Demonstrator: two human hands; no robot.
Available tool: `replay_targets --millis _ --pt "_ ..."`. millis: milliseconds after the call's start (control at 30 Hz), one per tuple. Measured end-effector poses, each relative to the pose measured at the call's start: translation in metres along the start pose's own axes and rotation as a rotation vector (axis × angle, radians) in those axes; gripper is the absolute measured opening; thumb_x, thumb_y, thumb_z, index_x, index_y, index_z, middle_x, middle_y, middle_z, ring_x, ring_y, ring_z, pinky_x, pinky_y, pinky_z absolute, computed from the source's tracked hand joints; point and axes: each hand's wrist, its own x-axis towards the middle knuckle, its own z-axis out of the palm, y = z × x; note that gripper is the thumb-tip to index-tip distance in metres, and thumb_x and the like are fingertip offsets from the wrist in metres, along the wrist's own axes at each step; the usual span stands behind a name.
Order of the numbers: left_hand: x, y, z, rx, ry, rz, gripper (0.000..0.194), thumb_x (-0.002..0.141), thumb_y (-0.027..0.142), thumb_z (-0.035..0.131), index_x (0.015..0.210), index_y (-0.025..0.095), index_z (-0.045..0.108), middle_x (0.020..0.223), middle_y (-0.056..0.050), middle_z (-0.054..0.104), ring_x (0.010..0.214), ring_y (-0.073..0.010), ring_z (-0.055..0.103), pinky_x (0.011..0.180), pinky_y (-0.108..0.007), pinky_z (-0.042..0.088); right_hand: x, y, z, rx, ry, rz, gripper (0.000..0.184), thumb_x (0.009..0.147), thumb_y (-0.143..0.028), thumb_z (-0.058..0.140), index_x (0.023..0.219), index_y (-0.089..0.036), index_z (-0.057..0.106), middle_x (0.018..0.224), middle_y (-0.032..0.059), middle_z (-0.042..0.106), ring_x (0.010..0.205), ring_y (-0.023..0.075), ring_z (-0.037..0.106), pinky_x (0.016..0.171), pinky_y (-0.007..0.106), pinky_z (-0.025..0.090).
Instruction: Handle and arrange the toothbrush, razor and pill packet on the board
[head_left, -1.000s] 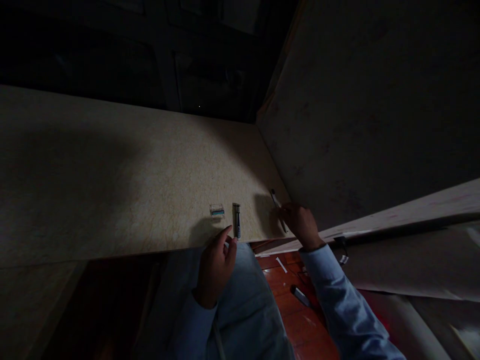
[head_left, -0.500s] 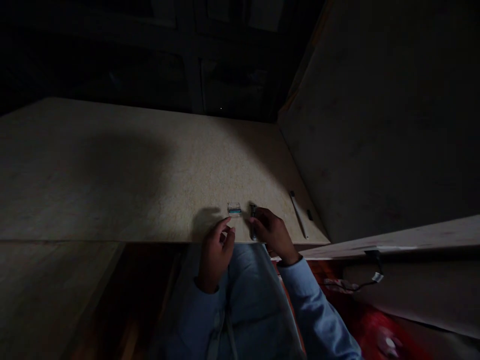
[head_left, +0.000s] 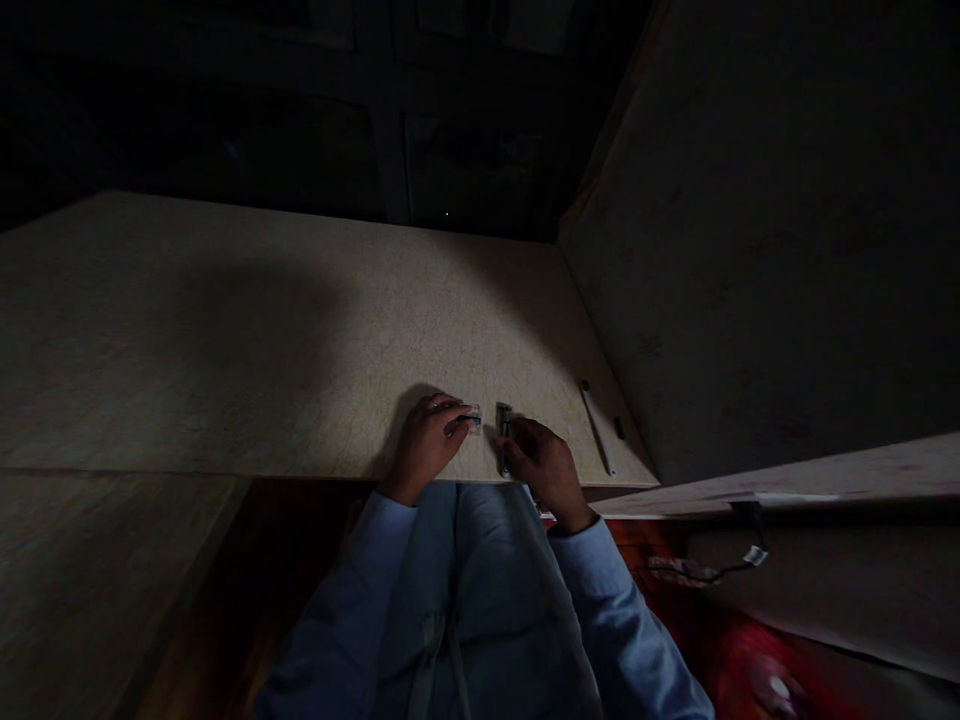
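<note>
My left hand (head_left: 429, 440) is closed on a small clear plastic case (head_left: 475, 427), thumb and fingers pinching its left side. Inside the case a dark and blue strip shows, perhaps a razor cartridge; part of it is covered by my fingertips. A short gap to the right lies a dark, slim razor (head_left: 505, 410), its narrow head pointing away from me. My right hand (head_left: 541, 460) has its thumb and fingers around the razor's handle at the table's front edge, hiding part of it.
A white toothbrush-like stick (head_left: 598, 428) with a dark tip lies to the right on the pale table (head_left: 360, 340). Beside it is a small black piece (head_left: 619, 428), near the upright panel (head_left: 750, 280). A cable (head_left: 731, 570) hangs below at the right.
My left hand has moved up and forward from below the clear case and taken hold of it; the case has turned. My right hand stays at the razor, almost unmoved.
</note>
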Motion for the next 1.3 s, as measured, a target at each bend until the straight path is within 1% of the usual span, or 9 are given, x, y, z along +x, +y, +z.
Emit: replay_targets --millis 200,333,533,800,933,1000,1100,1233,1300 --pt "0.001 0.002 -0.001 0.088 -0.057 -0.001 0.017 0.086 0.017 0.068 0.097 0.021 0.080 0.103 -0.010 0.071 0.098 -0.0241 0.065 0.091 -0.040 0.054 0.001 -0.005 0.005 -0.173 0.028 0.002 0.040 0.089 -0.044 0.061 0.119 -0.017 0.069 0.109 0.0138 0.075 0.097 0.0286 0.070 0.080 0.034 0.050" --pt "0.003 0.007 -0.002 0.127 -0.079 -0.041 0.016 0.086 0.017 0.068 0.094 0.021 0.081 0.103 -0.009 0.071 0.098 -0.0239 0.065 0.090 -0.038 0.054 0.001 -0.005 0.006 -0.200 0.029 0.010 0.039 0.089 -0.044 0.062 0.118 -0.017 0.069 0.109 0.0135 0.075 0.096 0.0285 0.071 0.078 0.034 0.050" --pt "0.010 0.017 -0.008 0.182 -0.153 -0.053 0.016 0.090 0.018 0.062 0.087 0.019 0.078 0.096 -0.009 0.070 0.092 -0.0219 0.065 0.081 -0.034 0.054 0.001 -0.004 0.006 -0.205 0.024 -0.007 0.038 0.090 -0.045 0.060 0.115 -0.017 0.070 0.106 0.0127 0.076 0.094 0.0271 0.071 0.077 0.032 0.049" --pt "0.009 0.013 -0.011 0.092 -0.160 -0.039 0.018 0.091 0.013 0.058 0.084 0.019 0.073 0.097 -0.008 0.068 0.092 -0.0205 0.065 0.083 -0.033 0.052 0.001 -0.003 0.006 -0.224 0.019 0.007 0.038 0.090 -0.044 0.060 0.115 -0.017 0.071 0.108 0.0137 0.075 0.094 0.0271 0.071 0.077 0.032 0.049" --pt "0.007 0.009 -0.011 -0.072 -0.088 -0.082 0.014 0.089 0.013 0.058 0.085 0.019 0.070 0.094 -0.006 0.069 0.088 -0.0192 0.066 0.081 -0.032 0.052 0.000 -0.003 0.007 -0.221 0.029 -0.003 0.039 0.091 -0.045 0.059 0.116 -0.017 0.070 0.109 0.0137 0.075 0.095 0.0269 0.071 0.078 0.032 0.050" --pt "0.004 0.008 -0.010 -0.199 -0.043 -0.159 0.012 0.089 0.015 0.058 0.086 0.020 0.068 0.089 -0.004 0.071 0.081 -0.0177 0.066 0.076 -0.030 0.051 0.000 -0.003 0.007 -0.223 0.034 -0.005 0.038 0.091 -0.044 0.059 0.115 -0.017 0.070 0.110 0.0135 0.075 0.096 0.0273 0.071 0.079 0.033 0.050" --pt "0.000 0.013 -0.007 -0.441 0.039 -0.300 0.008 0.088 0.025 0.061 0.087 0.020 0.067 0.083 -0.003 0.072 0.072 -0.0160 0.065 0.068 -0.028 0.051 0.000 -0.001 0.009 -0.226 0.042 -0.006 0.036 0.091 -0.043 0.058 0.113 -0.018 0.071 0.111 0.0136 0.075 0.096 0.0270 0.071 0.080 0.033 0.051" --pt "-0.003 0.030 -0.003 -0.833 0.165 -0.459 0.023 0.080 0.037 0.070 0.093 0.018 0.065 0.080 -0.002 0.069 0.062 -0.0129 0.063 0.054 -0.023 0.048 -0.001 0.001 0.011 -0.214 0.055 -0.014 0.038 0.091 -0.040 0.054 0.116 -0.017 0.070 0.111 0.0143 0.075 0.098 0.0272 0.071 0.082 0.034 0.051" --pt "-0.003 0.041 -0.003 -0.990 0.233 -0.531 0.032 0.076 0.040 0.076 0.096 0.017 0.065 0.076 0.000 0.067 0.058 -0.0114 0.062 0.051 -0.022 0.046 -0.001 0.000 0.011 -0.203 0.066 -0.014 0.037 0.090 -0.038 0.052 0.114 -0.017 0.071 0.109 0.0138 0.075 0.096 0.0268 0.071 0.082 0.033 0.051"
